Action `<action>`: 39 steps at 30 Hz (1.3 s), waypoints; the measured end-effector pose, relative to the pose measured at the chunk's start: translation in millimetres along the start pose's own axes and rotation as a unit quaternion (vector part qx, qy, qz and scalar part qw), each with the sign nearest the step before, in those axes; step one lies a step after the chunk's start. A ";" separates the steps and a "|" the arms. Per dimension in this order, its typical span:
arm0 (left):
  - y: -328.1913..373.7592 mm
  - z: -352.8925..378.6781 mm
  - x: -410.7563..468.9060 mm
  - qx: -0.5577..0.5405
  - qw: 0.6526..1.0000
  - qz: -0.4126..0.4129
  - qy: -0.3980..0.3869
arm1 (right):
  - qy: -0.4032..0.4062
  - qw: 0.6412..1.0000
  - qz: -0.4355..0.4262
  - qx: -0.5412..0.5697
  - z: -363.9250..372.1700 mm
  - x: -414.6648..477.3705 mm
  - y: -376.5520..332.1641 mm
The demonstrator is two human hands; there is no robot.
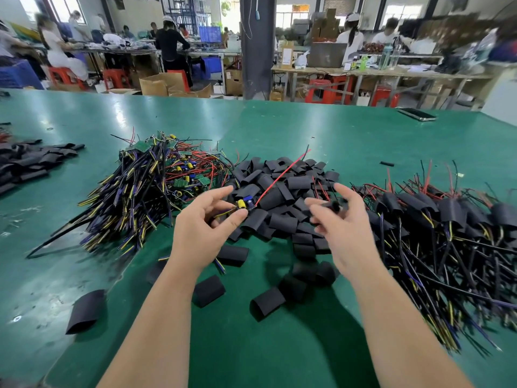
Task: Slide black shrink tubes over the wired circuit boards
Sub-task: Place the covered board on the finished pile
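Loose black shrink tubes (268, 302) litter the green desk (307, 354) at lower centre. Above, my left hand (205, 222) pinches a small wired circuit board (246, 205); my blurred right hand (345, 219) seems to pinch one black tube (333, 206). Next, I judge: align tube mouth with board.

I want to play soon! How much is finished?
Done: tube-covered wired boards heaped right. In hand: left hand pinches a bare board with yellow capacitor; right hand holds a black shrink tube. Still to do: a big pile of bare green boards.
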State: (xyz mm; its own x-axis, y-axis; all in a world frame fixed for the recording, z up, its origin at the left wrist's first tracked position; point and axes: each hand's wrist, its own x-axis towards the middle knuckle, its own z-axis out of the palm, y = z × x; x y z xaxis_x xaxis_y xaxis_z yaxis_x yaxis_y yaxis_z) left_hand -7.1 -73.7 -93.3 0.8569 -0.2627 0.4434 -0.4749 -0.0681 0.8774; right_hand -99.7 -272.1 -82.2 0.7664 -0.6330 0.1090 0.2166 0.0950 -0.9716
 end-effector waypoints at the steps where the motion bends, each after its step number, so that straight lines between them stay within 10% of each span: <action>1: 1.2 -0.8 -0.4 -0.005 1.000 -0.001 -0.015 | 0.021 0.994 0.034 0.102 -4.1 2.8 -3.1; 4: 4.1 -3.6 -0.1 -0.034 0.997 0.000 -0.069 | 0.051 0.956 0.080 0.277 -18.9 11.9 -9.6; 17: 8.0 -3.0 -3.7 -0.095 0.978 -0.053 -0.179 | -0.011 0.917 0.074 0.392 -29.7 11.1 -17.4; 39: 6.6 4.3 -4.0 -0.020 0.993 -0.032 -0.109 | -0.107 0.972 0.050 0.204 -1.4 -9.5 -12.3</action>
State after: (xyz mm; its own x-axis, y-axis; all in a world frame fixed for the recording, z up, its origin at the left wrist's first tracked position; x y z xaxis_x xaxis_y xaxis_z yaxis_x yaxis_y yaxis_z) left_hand -14.5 -77.2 -90.0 0.8195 -0.4611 0.3403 -0.4090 -0.0548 0.9109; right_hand -110.4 -268.4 -71.6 0.8944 -0.4355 0.1017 0.3230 0.4718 -0.8204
